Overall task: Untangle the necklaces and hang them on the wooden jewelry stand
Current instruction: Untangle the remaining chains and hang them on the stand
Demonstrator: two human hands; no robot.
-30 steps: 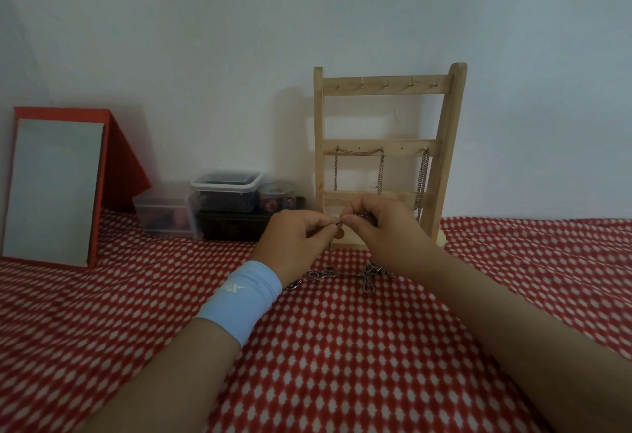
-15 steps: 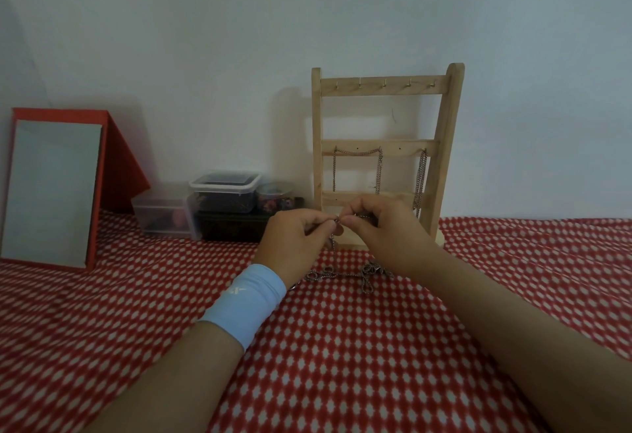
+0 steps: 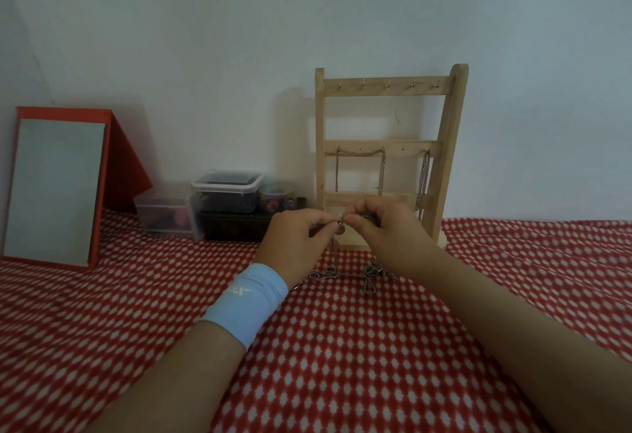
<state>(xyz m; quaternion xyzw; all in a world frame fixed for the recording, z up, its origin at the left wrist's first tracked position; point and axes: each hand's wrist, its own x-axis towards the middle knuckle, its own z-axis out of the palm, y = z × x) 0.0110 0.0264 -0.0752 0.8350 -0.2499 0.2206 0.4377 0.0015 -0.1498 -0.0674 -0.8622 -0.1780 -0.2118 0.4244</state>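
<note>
Necklace chain point(image 3: 334, 250) hangs pinched between left hand point(image 3: 297, 241) and right hand point(image 3: 388, 232).

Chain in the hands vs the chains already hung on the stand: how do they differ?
Support: the held chain is pinched between the left hand and right hand, and the rest of it lies on the checked cloth. The hung chains hang from the stand's middle rail.
Shape: the held chain ends in knotted loops on the cloth, while the hung chains drop in straight strands.
Shared: both are thin metal link chains.
</note>
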